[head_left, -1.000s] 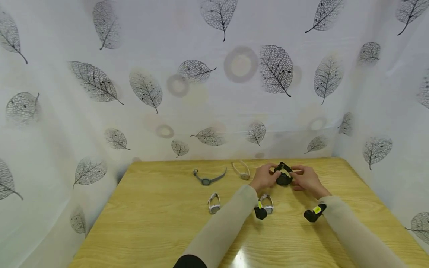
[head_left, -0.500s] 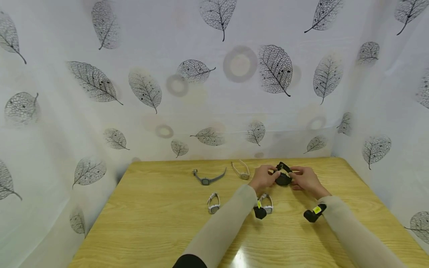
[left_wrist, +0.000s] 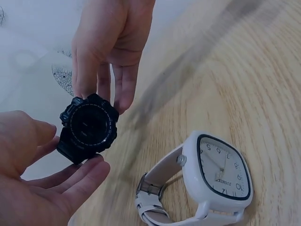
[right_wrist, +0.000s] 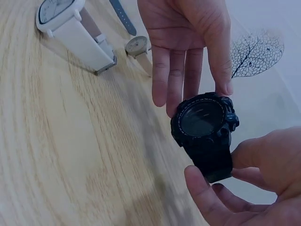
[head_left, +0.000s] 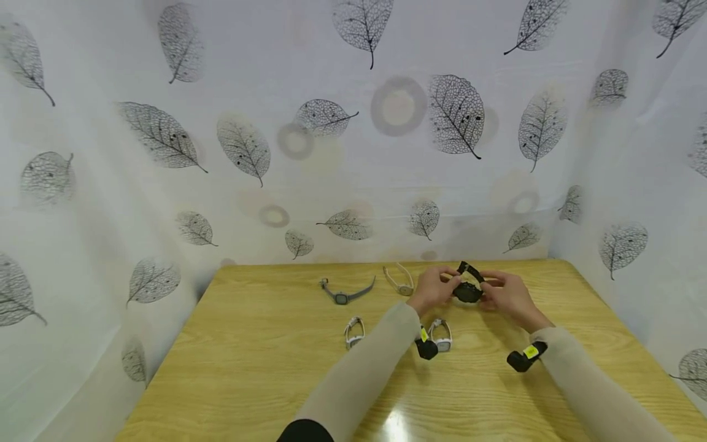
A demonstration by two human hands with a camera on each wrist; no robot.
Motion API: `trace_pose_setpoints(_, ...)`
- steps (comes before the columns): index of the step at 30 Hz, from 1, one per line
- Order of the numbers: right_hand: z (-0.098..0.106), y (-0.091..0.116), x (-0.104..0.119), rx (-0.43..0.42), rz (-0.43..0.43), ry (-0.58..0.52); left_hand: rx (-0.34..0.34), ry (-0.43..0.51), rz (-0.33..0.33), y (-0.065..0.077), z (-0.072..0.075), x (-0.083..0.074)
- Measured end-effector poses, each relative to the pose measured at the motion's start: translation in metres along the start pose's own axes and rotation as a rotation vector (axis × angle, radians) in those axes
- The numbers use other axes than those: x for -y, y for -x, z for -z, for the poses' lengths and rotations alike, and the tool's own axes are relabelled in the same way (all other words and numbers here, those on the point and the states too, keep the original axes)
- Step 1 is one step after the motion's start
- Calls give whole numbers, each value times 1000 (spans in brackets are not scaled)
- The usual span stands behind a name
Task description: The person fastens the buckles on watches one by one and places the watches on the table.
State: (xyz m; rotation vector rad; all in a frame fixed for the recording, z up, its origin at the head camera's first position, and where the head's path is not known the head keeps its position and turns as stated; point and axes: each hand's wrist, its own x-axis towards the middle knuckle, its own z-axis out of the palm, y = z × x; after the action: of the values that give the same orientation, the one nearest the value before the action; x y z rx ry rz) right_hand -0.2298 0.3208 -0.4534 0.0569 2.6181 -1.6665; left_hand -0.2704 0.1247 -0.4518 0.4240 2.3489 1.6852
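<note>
In the head view, both hands hold a black digital-style wristwatch (head_left: 468, 293) at the back right of the table. Its round dial faces the wearer, and the strap arcs up behind it. My left hand (head_left: 433, 288) pinches the watch from the left side, thumb in front. From the right, my right hand (head_left: 510, 296) grips the other side between thumb and fingers. The left wrist view shows the watch's dark dial (left_wrist: 91, 125) between the two hands. Below the left wrist stands a white square-faced watch (head_left: 443, 345) with its strap buckled.
Left of the left sleeve stands another white watch (head_left: 355, 341), partly covered by it. Farther back lie a grey strap watch (head_left: 341, 299) and a slim pale watch (head_left: 405, 290). A leaf-printed curtain (head_left: 386, 184) surrounds the wooden table (head_left: 248, 356).
Both hands have raised the black watch slightly and tilted it, so its dial faces the wearer more. The right wrist has shifted a little to the right. The other watches stay put.
</note>
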Motion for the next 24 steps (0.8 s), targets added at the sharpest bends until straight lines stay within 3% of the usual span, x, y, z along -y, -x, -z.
trace_pose_setpoints(7, 2, 11, 9, -43, 87, 4, -30, 14, -62, 5, 4, -2)
trace_pose_setpoints(13, 1, 22, 15, -62, 142, -40, -56, 127, -96, 7, 6, 4)
trace_pose_setpoints(19, -5, 30, 17, -95, 255, -57, -44, 255, -159, 12, 15, 8)
trace_pose_setpoints(24, -10, 35, 16, -93, 337, -68, -59, 282, -204, 15, 21, 10)
